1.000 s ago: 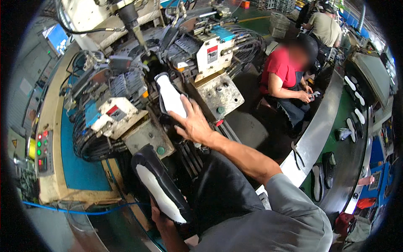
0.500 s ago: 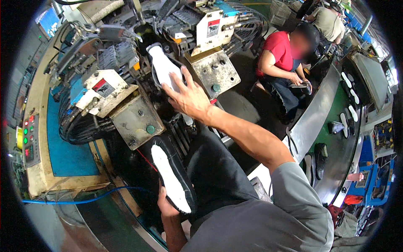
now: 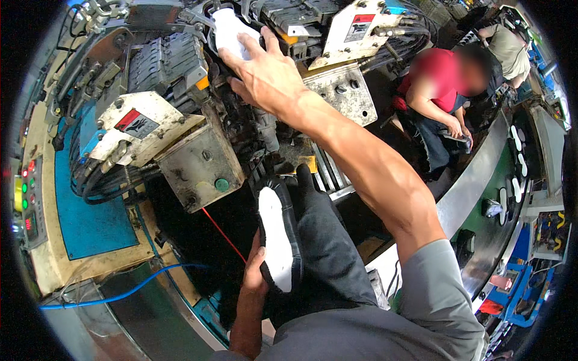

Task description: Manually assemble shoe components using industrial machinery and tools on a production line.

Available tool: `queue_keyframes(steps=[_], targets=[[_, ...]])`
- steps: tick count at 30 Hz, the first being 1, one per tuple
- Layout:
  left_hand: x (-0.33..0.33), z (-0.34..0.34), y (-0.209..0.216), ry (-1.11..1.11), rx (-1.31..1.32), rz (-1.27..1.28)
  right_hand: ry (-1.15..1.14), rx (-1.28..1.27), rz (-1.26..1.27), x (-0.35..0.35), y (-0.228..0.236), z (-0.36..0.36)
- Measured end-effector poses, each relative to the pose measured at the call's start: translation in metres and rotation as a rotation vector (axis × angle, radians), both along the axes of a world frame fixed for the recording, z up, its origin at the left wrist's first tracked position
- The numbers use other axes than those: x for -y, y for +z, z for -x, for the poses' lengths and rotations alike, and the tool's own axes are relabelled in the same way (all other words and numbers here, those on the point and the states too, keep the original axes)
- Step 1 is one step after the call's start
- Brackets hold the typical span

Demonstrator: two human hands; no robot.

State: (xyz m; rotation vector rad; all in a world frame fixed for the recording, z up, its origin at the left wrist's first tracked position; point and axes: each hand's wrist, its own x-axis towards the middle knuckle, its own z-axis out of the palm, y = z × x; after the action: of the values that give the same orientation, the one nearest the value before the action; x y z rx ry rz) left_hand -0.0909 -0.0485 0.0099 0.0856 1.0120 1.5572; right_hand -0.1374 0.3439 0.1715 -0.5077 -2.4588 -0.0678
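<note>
My left hand is closed round the near left side of a black shoe upper on my lap. A white sole-shaped bottom faces up from that upper, and part of the hand is hidden beneath it. Farther off, a second piece with a white underside sits among the clamps of a machine. My right hand lies over its near end with the fingers spread and resting on the white surface. Part of this piece is covered by the hand.
Grimy control boxes with green buttons flank the machine's middle. A button panel stands at left, with a blue hose below. At right, a person in red sits by a green conveyor carrying shoe parts.
The view has shifted. The shoe in my left hand has turned more upright and come nearer my leg. My right arm reaches farther forward in view, its fingers still on the white-bottomed piece.
</note>
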Motion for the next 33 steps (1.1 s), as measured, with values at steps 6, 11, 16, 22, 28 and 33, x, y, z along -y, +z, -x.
queue_keyframes(steps=[6, 11, 16, 22, 28, 33], targets=[[-0.017, 0.001, -0.001, -0.034, -0.039, -0.014, -0.068, -0.012, -0.105, 0.002, 0.001, 0.017], [-0.027, 0.005, 0.032, -0.076, -0.156, -0.176, -0.052, 0.007, 0.024, 0.017, 0.03, 0.009], [-0.005, -0.005, 0.053, -0.124, -0.676, -0.084, 0.135, -0.204, 0.014, 0.011, -0.001, -0.017], [0.036, -0.039, 0.05, -0.185, -1.667, 0.037, 0.43, -0.246, 1.687, 0.128, -0.041, -0.205], [0.05, -0.062, 0.049, -0.252, -1.927, -0.181, 0.48, -0.649, 1.914, 0.231, -0.08, -0.312], [0.053, -0.09, 0.066, -0.482, -1.323, -0.229, 0.194, -0.735, 1.598, 0.268, -0.081, -0.32]])
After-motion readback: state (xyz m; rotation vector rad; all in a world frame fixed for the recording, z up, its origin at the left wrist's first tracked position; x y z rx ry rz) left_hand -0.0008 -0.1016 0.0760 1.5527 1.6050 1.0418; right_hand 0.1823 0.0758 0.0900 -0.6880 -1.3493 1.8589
